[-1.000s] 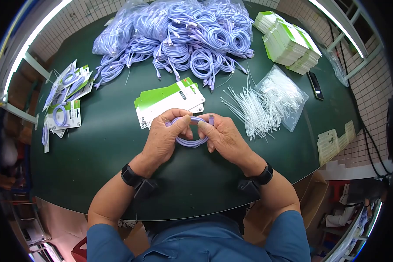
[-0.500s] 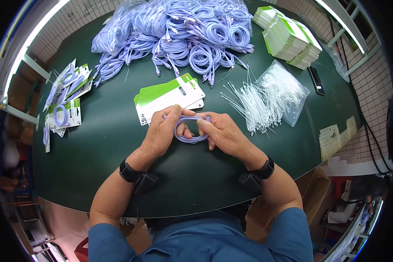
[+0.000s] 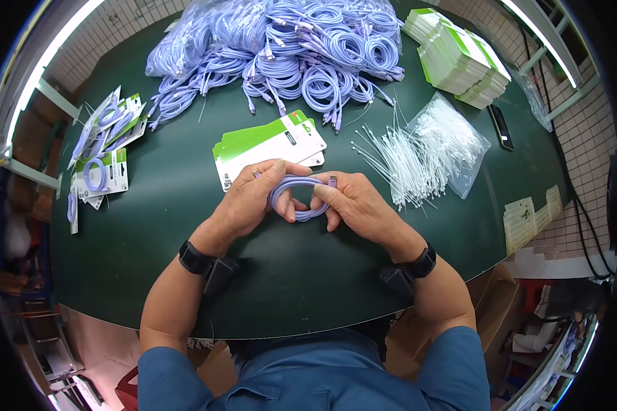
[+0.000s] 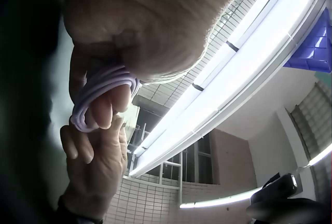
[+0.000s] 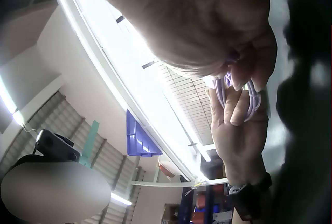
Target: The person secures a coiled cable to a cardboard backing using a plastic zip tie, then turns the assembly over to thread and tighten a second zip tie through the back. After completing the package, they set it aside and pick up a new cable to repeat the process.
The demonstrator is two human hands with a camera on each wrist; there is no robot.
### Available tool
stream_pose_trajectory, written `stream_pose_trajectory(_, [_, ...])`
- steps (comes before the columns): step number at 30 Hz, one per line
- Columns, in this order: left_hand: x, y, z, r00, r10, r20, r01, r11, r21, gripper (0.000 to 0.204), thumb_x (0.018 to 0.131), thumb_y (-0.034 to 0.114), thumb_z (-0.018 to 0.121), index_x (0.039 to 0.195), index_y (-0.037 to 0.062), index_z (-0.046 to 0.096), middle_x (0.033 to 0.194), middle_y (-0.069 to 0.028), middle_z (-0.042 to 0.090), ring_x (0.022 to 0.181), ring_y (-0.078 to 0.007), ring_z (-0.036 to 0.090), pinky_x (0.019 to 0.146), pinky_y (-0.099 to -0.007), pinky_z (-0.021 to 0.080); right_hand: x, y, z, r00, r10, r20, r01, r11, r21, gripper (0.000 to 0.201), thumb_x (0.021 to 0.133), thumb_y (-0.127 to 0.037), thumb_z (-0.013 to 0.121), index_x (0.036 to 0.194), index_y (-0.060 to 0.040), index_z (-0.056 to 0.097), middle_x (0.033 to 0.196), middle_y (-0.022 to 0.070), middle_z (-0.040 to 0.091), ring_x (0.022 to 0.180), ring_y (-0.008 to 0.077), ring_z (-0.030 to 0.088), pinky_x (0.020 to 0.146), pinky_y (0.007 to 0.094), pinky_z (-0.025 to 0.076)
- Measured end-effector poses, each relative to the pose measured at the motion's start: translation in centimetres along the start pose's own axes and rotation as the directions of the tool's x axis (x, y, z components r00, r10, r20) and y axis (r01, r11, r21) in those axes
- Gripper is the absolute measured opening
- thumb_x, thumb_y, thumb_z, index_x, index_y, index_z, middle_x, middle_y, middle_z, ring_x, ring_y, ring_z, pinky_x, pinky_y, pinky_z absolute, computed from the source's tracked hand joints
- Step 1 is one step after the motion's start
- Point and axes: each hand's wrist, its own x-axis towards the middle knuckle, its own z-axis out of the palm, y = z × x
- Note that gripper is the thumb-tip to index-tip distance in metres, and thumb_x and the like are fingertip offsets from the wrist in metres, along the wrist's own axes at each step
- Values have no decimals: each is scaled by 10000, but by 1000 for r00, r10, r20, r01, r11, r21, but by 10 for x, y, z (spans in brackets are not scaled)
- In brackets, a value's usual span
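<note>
Between the two hands is a coiled lilac cable (image 3: 311, 214), held upright as a small ring near the table's middle. The left hand (image 3: 248, 198) pinches its left side, fingers curled inside the loop; the right hand (image 3: 363, 205) pinches its right side. A plug (image 3: 332, 181) sticks up by the right fingers. In the left wrist view the cable (image 4: 98, 86) wraps round the left fingertips. The right wrist view shows the coil (image 5: 252, 102) between both hands. White and green cards (image 3: 271, 147) lie just beyond the hands.
A heap of lilac cables (image 3: 322, 89) covers the back. White cable ties (image 3: 397, 164) lie right, partly on a plastic bag (image 3: 459, 154). Stacked cards (image 3: 456, 65) and a phone (image 3: 501, 127) are at the back right. Carded cables (image 3: 103, 175) lie left on the green table (image 3: 144, 253).
Both hands still hold the coil, which has shifted slightly up in the head view. The left fingers have moved a little over the coil's top. The view has shifted slightly.
</note>
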Motion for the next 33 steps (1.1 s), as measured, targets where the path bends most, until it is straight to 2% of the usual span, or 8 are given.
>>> stream_pose_trajectory(3, [0,6,-2,997,-22,70,7,978,207,560,1192,382,373,1303,-73,680,690,-61,643,626,-180,697,752,-362,611,0,-1,2,1000,22,23,-22,1000,0,323,1134,-227,535,1008,26,691,813,16,652,567,64,594,550,228,518])
stream_pose_trajectory(12, [-6,20,11,992,-119,29,108,962,252,447,1140,309,516,1309,-71,677,724,-45,664,628,-130,665,672,-266,577,-2,-5,2,999,31,35,-27,994,-104,355,1130,-240,522,974,46,664,798,36,644,581,94,615,536,248,521])
stream_pose_trajectory(15, [-8,22,27,997,3,-81,27,928,371,404,960,118,703,1323,-56,667,719,-9,643,606,-86,600,630,-247,503,-4,-7,6,1000,-5,3,5,992,-127,356,1130,-243,524,973,49,652,788,53,637,593,111,623,541,268,526])
stream_pose_trajectory(21, [-4,14,32,988,13,-154,77,822,564,511,786,11,731,1293,-20,674,695,18,600,610,-61,520,593,-242,413,-5,-6,7,996,70,50,-53,956,-287,354,1125,-254,532,987,55,636,788,138,666,662,253,688,631,386,563])
stream_pose_trajectory(23, [-4,10,36,979,97,-177,72,649,757,486,777,26,734,1259,-5,683,682,23,583,605,-66,500,585,-249,394,-5,2,6,992,-64,106,107,876,-471,347,1128,-269,548,1036,51,645,782,121,662,684,232,678,621,377,552])
stream_pose_trajectory(29, [-7,7,35,991,59,-121,69,551,831,392,817,28,710,1208,9,681,679,1,602,612,-85,530,588,-281,420,-7,-4,2,933,-247,260,358,676,-644,339,1127,-284,555,1090,43,641,805,144,683,678,241,670,646,408,538])
stream_pose_trajectory(32, [-8,4,33,996,52,-68,35,475,879,364,829,24,700,1193,10,679,699,-13,624,622,-92,548,589,-294,433,-9,-20,4,981,10,191,94,846,-524,370,1115,-279,529,1034,61,650,902,255,723,888,472,690,811,527,528])
stream_pose_trajectory(33, [-8,5,32,997,47,-65,33,500,865,350,837,23,694,1187,12,674,713,-20,636,629,-95,559,587,-296,439,-8,-19,2,982,5,189,97,844,-527,370,1115,-279,529,1034,61,650,902,255,723,888,472,690,811,527,528])
